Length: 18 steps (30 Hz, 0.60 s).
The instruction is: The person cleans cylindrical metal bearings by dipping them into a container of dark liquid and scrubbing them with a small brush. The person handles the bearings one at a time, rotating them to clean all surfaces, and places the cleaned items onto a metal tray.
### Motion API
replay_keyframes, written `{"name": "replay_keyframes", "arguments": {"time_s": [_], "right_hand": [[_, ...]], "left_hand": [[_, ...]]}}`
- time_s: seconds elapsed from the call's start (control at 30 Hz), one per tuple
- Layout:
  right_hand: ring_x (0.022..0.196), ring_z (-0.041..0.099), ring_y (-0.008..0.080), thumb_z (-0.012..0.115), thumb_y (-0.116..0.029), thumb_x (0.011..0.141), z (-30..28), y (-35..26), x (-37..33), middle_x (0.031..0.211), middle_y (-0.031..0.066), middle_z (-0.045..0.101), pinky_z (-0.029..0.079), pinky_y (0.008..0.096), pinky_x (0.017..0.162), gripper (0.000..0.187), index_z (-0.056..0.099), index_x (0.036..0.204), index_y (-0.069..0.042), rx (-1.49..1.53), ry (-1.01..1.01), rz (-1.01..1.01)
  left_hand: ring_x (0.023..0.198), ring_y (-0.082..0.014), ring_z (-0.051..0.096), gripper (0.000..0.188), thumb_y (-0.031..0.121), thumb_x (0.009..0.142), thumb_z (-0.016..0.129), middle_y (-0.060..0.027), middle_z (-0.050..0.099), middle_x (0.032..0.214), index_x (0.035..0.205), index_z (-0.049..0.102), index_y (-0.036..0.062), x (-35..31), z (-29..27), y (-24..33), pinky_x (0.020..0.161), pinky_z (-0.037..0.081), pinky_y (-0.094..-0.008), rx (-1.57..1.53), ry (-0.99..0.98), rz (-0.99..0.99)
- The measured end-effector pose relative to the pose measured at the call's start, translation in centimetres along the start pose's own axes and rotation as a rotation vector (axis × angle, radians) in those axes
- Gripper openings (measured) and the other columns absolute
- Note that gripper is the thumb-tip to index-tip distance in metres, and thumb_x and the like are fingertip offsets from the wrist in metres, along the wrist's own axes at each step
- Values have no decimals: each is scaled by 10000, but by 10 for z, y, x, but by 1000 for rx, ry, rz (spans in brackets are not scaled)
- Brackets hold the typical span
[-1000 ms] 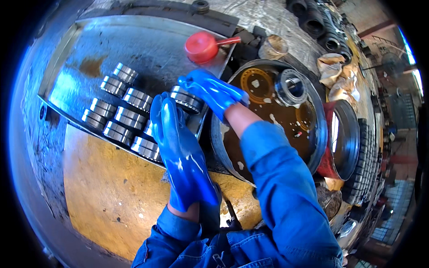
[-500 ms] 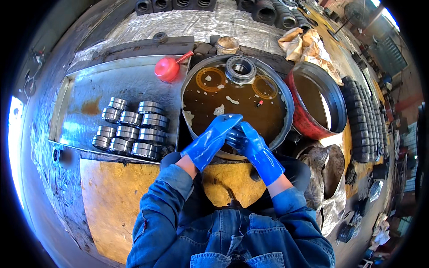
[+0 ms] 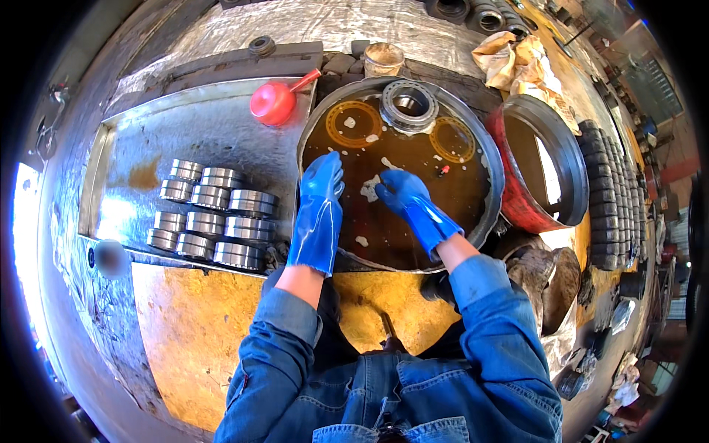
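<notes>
Both hands wear blue rubber gloves and are held apart over a round metal tub (image 3: pixel 493 193) of brown liquid. My left hand (image 3: pixel 322 181) is by the tub's left side, its fingers stretched out and nothing seen in it. Nearer the middle, my right hand (image 3: pixel 406 193) has its fingers loosely bent and apart, with no object showing. At the tub's far side sits a large bearing (image 3: pixel 408 105). Flanking it in the liquid are a yellowish perforated ring (image 3: pixel 353 140) and a second perforated ring (image 3: pixel 452 156). A small red-tipped piece (image 3: pixel 443 170) lies nearer the right ring.
On the left, a metal tray (image 3: pixel 133 214) carries several stacked shiny bearing rings (image 3: pixel 238 253) and a red dipper (image 3: pixel 272 103). A red drum (image 3: pixel 509 177) with liquid stands to the right, beside rows of dark rings (image 3: pixel 604 192). A pale bucket (image 3: pixel 383 59) stands behind the tub.
My hands were together over the tub's near edge; they have parted and reached farther over the liquid, the left one toward the left side. The view has shifted slightly.
</notes>
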State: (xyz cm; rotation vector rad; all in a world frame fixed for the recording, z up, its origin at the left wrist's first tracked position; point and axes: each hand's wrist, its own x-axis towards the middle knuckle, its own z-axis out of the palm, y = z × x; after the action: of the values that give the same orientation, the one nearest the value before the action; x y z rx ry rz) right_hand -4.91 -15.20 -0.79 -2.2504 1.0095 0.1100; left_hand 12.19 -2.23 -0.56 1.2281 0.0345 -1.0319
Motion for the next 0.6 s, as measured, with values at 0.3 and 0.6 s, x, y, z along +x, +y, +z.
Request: {"name": "replay_keyframes", "arguments": {"time_s": [0.3, 0.6], "right_hand": [[1063, 739, 336, 696, -281, 895, 33, -77, 156, 1130, 182, 757, 572, 498, 918, 336, 730, 1170, -90, -663, 117, -177], [1096, 730, 355, 673, -135, 915, 39, -79, 169, 1152, 170, 756, 579, 470, 923, 243, 765, 1139, -114, -639, 41, -86]], "left_hand": [[889, -212, 616, 453, 354, 916, 776, -88, 658, 1099, 1274, 676, 94, 6, -8, 11, 725, 479, -334, -131, 127, -50], [1085, -217, 627, 725, 307, 929, 782, -179, 645, 1293, 1472, 495, -79, -18, 6, 6, 936, 510, -338, -255, 208, 48]]}}
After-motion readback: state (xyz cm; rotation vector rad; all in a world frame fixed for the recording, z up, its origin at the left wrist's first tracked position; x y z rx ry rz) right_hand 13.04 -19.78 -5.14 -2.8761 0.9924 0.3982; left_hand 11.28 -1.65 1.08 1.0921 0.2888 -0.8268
